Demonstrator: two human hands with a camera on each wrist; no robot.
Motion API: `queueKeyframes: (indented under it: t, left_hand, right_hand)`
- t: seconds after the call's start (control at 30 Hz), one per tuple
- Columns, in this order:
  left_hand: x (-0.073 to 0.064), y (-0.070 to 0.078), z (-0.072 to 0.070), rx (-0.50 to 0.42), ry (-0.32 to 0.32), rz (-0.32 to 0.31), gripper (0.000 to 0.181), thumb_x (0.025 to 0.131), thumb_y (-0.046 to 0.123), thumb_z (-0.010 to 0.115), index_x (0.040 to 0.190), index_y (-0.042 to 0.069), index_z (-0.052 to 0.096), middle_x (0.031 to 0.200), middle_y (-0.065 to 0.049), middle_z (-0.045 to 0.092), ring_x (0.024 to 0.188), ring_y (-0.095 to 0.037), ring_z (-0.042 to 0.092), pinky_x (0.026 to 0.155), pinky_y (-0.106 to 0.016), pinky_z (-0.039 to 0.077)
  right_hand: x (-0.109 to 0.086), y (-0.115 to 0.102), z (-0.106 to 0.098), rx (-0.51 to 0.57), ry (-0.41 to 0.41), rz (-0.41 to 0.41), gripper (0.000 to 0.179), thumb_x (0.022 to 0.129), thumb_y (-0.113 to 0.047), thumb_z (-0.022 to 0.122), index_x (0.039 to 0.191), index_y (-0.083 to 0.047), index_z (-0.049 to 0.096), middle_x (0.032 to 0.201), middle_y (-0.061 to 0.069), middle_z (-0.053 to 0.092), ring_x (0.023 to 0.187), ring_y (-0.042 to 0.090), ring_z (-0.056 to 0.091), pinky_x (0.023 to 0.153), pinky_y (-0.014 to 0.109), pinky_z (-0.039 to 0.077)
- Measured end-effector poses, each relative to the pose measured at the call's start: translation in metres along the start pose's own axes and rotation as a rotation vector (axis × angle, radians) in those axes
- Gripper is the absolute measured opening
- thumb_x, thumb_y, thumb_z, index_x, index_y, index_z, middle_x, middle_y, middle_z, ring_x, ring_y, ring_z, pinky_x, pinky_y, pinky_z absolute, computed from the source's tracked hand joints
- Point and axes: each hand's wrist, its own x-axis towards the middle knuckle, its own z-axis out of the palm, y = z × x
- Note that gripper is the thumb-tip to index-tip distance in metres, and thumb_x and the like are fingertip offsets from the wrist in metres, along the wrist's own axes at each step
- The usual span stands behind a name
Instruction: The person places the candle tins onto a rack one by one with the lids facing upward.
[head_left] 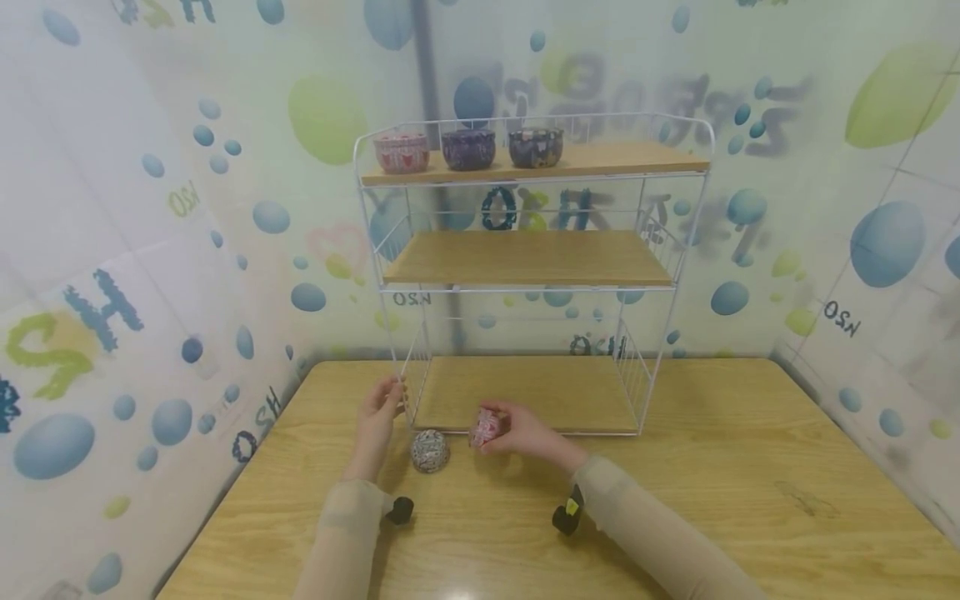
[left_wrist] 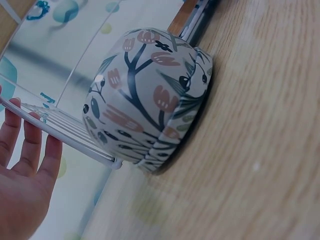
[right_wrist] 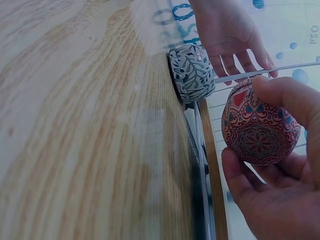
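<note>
My right hand holds a small red-and-white patterned bowl between thumb and fingers, tilted, above the front edge of the lowest shelf. Its ornate round base faces the right wrist camera. A second bowl, pale with dark leaves and pinkish flowers, sits upside down on the table in front of the rack's left corner. My left hand is at the left side of the white wire rack. Its fingers lie fairly straight, with their tips against a side rail.
The rack has three wooden shelves. On the top shelf stand a pink-and-white bowl, a purple bowl and a dark floral bowl, lined up towards the left. The wooden table extends around the rack; a patterned curtain hangs behind.
</note>
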Motion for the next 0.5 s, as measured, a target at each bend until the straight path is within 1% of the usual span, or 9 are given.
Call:
queueKeyframes:
  t: [0.03,0.2,0.37,0.5]
  left_hand:
    - [0.0,-0.0001,0.0,0.001,0.002,-0.001,0.028,0.103,0.021,0.05,0.119,0.0,0.054,0.12,-0.024,0.052,0.107,-0.026,0.052,0.094,-0.037,0.05]
    - [0.0003,-0.0005,0.0002,0.013,0.005,0.004,0.033,0.103,0.022,0.05,0.122,-0.003,0.053,0.12,-0.024,0.052,0.105,-0.023,0.053,0.093,-0.034,0.051]
    - [0.0009,-0.0022,-0.0001,0.007,0.005,0.007,0.034,0.103,0.022,0.049,0.124,-0.004,0.053,0.122,-0.027,0.051,0.105,-0.023,0.052,0.091,-0.031,0.051]
    - [0.0013,-0.0029,0.0002,0.01,0.007,0.008,0.036,0.103,0.022,0.049,0.125,-0.006,0.051,0.121,-0.026,0.051,0.105,-0.024,0.053,0.092,-0.033,0.051]
  right_hand:
    - [0.0025,0.0049,0.0003,0.001,-0.001,0.002,0.078,0.074,-0.008,0.082,0.141,0.004,0.043,0.116,0.015,0.06,0.1,0.026,0.061,0.082,0.034,0.056]
    - [0.0027,0.0046,0.0007,0.014,-0.006,-0.005,0.078,0.074,-0.007,0.082,0.14,0.006,0.042,0.116,0.017,0.06,0.102,0.029,0.061,0.084,0.035,0.056]
    - [0.0027,0.0058,0.001,0.001,-0.006,-0.015,0.076,0.075,-0.008,0.081,0.139,0.007,0.042,0.119,0.017,0.058,0.106,0.03,0.061,0.086,0.035,0.055]
    - [0.0023,0.0065,0.0013,-0.01,-0.001,-0.025,0.074,0.074,-0.008,0.081,0.137,0.007,0.044,0.119,0.017,0.058,0.104,0.029,0.061,0.084,0.033,0.055]
